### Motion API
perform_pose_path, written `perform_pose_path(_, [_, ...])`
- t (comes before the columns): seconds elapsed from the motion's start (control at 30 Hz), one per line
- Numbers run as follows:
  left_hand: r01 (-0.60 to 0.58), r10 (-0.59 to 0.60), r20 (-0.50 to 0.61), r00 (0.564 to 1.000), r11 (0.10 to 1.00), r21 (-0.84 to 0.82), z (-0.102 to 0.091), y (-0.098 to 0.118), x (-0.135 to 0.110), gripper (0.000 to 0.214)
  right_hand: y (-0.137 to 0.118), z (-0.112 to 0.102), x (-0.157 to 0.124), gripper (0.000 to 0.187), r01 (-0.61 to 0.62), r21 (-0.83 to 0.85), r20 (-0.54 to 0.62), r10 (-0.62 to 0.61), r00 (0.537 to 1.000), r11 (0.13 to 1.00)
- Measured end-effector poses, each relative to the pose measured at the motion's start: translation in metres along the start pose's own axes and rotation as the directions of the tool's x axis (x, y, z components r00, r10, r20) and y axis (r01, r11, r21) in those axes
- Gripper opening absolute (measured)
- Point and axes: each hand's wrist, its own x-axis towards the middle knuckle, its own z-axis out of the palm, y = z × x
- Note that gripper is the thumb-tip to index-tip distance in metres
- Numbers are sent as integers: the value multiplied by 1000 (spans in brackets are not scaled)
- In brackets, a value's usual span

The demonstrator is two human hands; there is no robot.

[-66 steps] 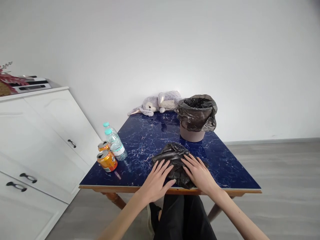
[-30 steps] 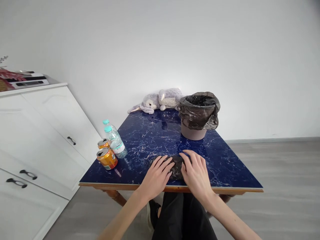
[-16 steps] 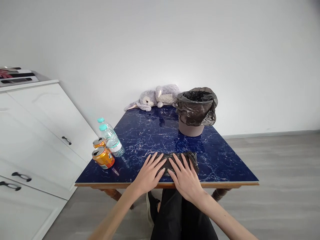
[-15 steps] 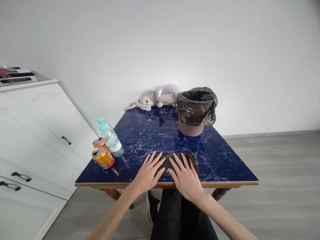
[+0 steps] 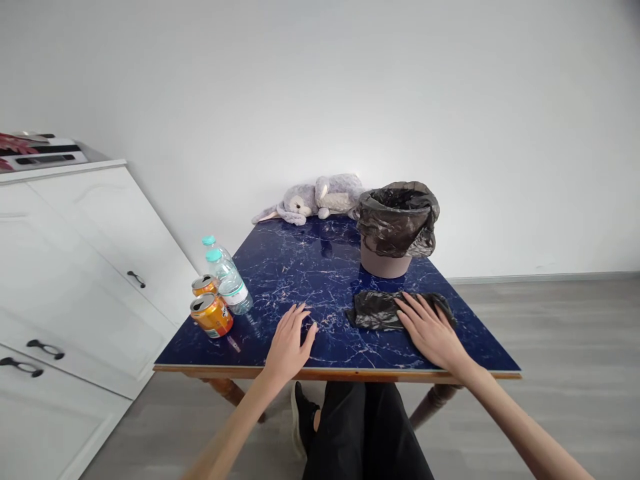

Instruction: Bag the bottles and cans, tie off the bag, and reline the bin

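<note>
A folded black plastic garbage bag [image 5: 379, 311] lies flat on the blue marbled table [image 5: 320, 280], near its front right. My right hand [image 5: 434, 333] rests on the bag's right half, palm down, fingers stretched out and covering part of it. To the left, my left hand [image 5: 291, 339] lies near the table's front edge with its fingers loosely extended, holding nothing. Behind the folded bag stands a grey-pink trash bin [image 5: 384, 261], with a black liner [image 5: 400, 223] folded over its rim.
Two orange cans [image 5: 213, 317] and two clear bottles with turquoise caps [image 5: 235, 293] stand at the table's left edge. A grey plush rabbit [image 5: 300, 203] lies at the back against the wall. White cabinets [image 5: 100, 267] flank the table's left.
My right hand has slid the folded bag to the right, further along the table. My left hand has come off the bag and is now apart from it.
</note>
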Motion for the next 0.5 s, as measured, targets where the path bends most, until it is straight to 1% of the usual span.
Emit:
perform_pose_path(0.07, [-3,3,-8,1000,1000,-2,-1,1,-1,31,26,4,3,58,-2,19,12,2,1000,1000])
perform_pose_path(0.13, [-7,7,-16,1000,1000,-3,-1,2,-1,30,46,7,7,59,-16,51,9,16,1000,999])
perform_pose_path(0.2, [-13,13,-25,1000,1000,-6,-1,2,-1,29,57,6,9,60,-28,104,-16,29,999,994])
perform_pose_path(0.23, [-15,15,-29,999,1000,-6,-1,2,-1,29,59,3,10,59,-20,139,-40,26,999,990])
perform_pose_path(0.27, [-17,16,-31,999,1000,-5,0,2,-1,29,58,-1,9,58,-1,180,-72,14,997,984])
perform_pose_path(0.33, [-12,12,-33,999,1000,1,1,3,-1,28,47,-11,7,54,43,291,-157,3,988,956])
perform_pose_path(0.4, [0,0,-33,999,1000,8,2,4,-1,28,28,-23,2,47,44,454,-224,66,972,890])
perform_pose_path(0.43, [6,-5,-31,999,1000,10,2,4,-1,28,16,-29,-2,43,21,551,-221,121,968,834])
perform_pose_path(0.47, [10,-10,-28,1000,1000,10,2,5,-1,28,2,-34,-5,40,-9,646,-190,172,967,763])
perform_pose_path(0.5, [14,-14,-26,1000,1000,10,2,6,-2,28,-11,-39,-8,39,-40,731,-123,189,974,681])
